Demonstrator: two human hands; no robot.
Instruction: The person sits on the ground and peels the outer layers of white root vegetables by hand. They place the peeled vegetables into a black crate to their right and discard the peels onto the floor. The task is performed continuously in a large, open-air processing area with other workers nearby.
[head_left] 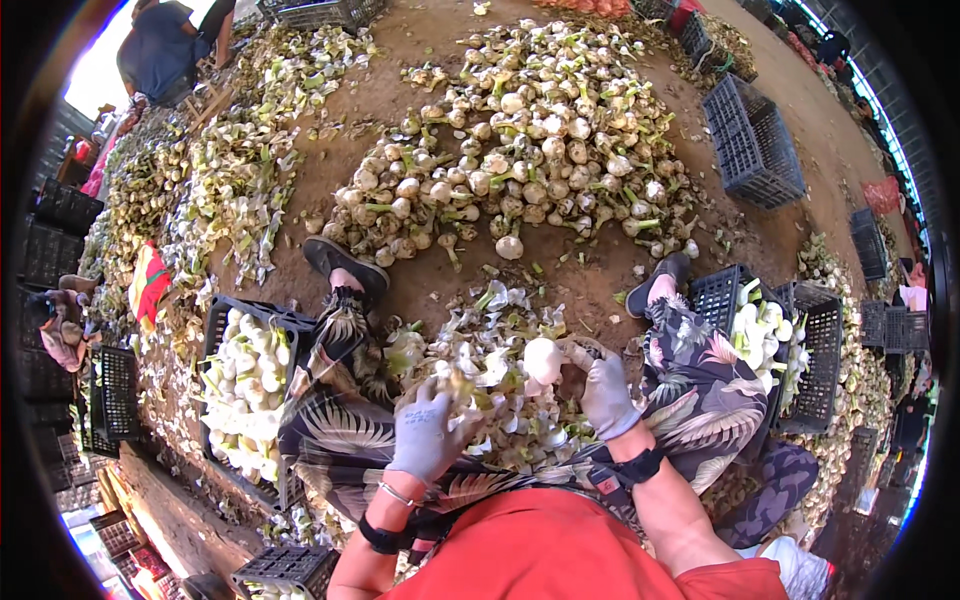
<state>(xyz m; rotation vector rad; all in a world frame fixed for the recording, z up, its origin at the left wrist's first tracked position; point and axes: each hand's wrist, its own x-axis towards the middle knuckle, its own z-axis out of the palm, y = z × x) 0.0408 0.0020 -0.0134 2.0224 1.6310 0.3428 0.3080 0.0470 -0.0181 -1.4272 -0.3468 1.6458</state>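
Over the peel heap [527, 446], the right hand [606, 394] seems to pinch a white bulb [543, 361], how the left hand [426, 428] grips I can't tell, and this looks like peeling, needing gentle tugs next.

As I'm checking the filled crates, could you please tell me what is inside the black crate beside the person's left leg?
The black plastic crate holds a heap of whitish garlic bulbs. The lower layers and the crate's bottom are covered, so they cannot be seen.
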